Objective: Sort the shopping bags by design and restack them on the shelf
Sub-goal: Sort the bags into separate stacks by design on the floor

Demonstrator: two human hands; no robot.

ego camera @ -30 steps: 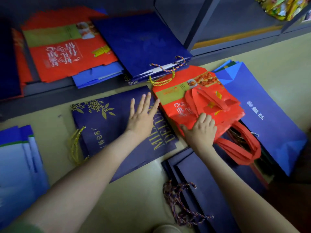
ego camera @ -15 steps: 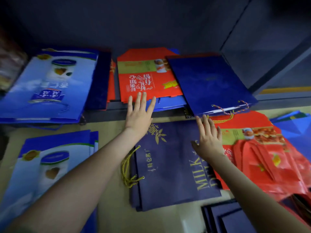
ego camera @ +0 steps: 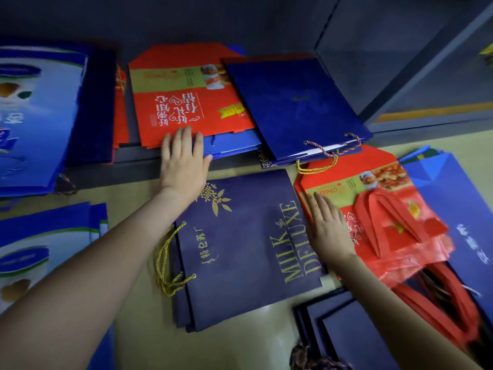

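My left hand [ego camera: 184, 156] lies flat with straight fingers on the front edge of the low shelf [ego camera: 138, 166], its fingertips on a red bag [ego camera: 186, 102] that rests on blue bags there. A plain navy bag [ego camera: 290, 108] with a twisted cord handle overlaps the red one. On the floor lies a navy "MILK DELUXE" bag [ego camera: 240, 249] with gold cord handles. My right hand [ego camera: 329, 227] rests flat, fingers straight, on the left edge of a red bag with red fabric handles [ego camera: 386, 217] beside it.
Light-blue printed bags [ego camera: 37, 113] sit on the shelf at left, and more [ego camera: 34, 249] lie on the floor below. Blue bags [ego camera: 464, 214] lie at far right, dark navy bags [ego camera: 354, 337] near me. A shelf upright [ego camera: 416, 62] rises at right.
My left hand has moved forward from the floor bag onto the red bag at the shelf edge. My right hand has shifted right onto the red floor bag. The view has tilted up.
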